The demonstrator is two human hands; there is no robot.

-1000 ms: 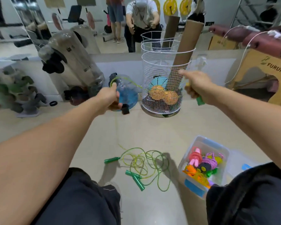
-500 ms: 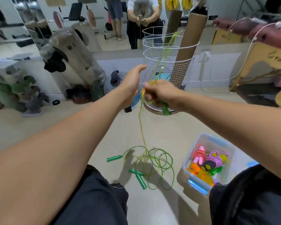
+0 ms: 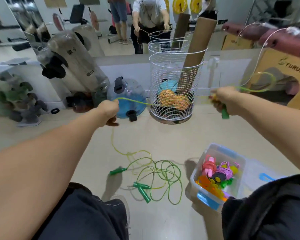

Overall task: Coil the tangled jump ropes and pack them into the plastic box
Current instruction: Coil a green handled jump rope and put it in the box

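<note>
From my head camera, I am looking down at my two arms stretched out over the floor (image 3: 163, 139). My left hand (image 3: 109, 112) is closing its fingers around a yellow-green jump rope (image 3: 133, 101). The rope is running from that fist across to my right hand (image 3: 222, 99), and another part is dropping from my left hand down to the floor. My right hand is curling its fingers around a green handle (image 3: 225, 113), which is poking out below my fist. A loop of the same rope (image 3: 260, 82) is swinging out past my right hand, and it looks blurry.

On the floor between my knees, more green rope (image 3: 163, 181) is lying in a messy tangle. One green handle (image 3: 118, 170) is lying at the left of the tangle, and two more handles (image 3: 142, 188) are lying crossed near the middle.

The plastic box (image 3: 213, 149) is sitting on the floor just to the right of the tangle, by my right knee. Colorful ropes (image 3: 216, 174) in pink, purple and orange are sitting inside it.

Farther away, a white wire basket (image 3: 173, 80) is standing by the wall, with an orange ball (image 3: 173, 101) inside.
</note>
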